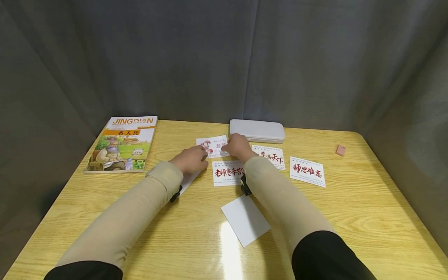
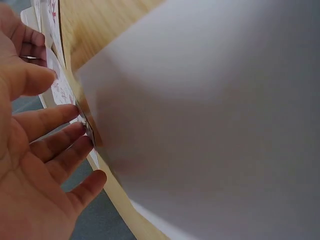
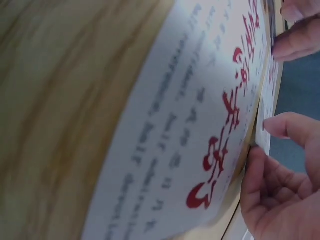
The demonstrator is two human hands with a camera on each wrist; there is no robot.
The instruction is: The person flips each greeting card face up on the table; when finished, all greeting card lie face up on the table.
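Observation:
A greeting card with pink flowers (image 1: 212,143) lies at the back middle of the table, between both hands. My left hand (image 1: 191,158) is at its left edge; in the left wrist view the fingers reach out fairly straight, fingertips right at the card, thumb apart. At the right edge, my right hand (image 1: 238,146) pinches the card between thumb and index finger (image 3: 254,167). Just in front lies a card with red lettering (image 1: 225,174), partly hidden by the right wrist. A white card (image 1: 188,182) shows beneath the left hand and wrist, its face blank in the left wrist view.
A white case (image 1: 259,130) stands behind the right hand. Two more red-lettered cards, one nearer (image 1: 271,157) and one farther right (image 1: 307,172), lie near a pink eraser-like block (image 1: 340,150). A blank card (image 1: 246,219) lies in front, a book (image 1: 122,146) at back left.

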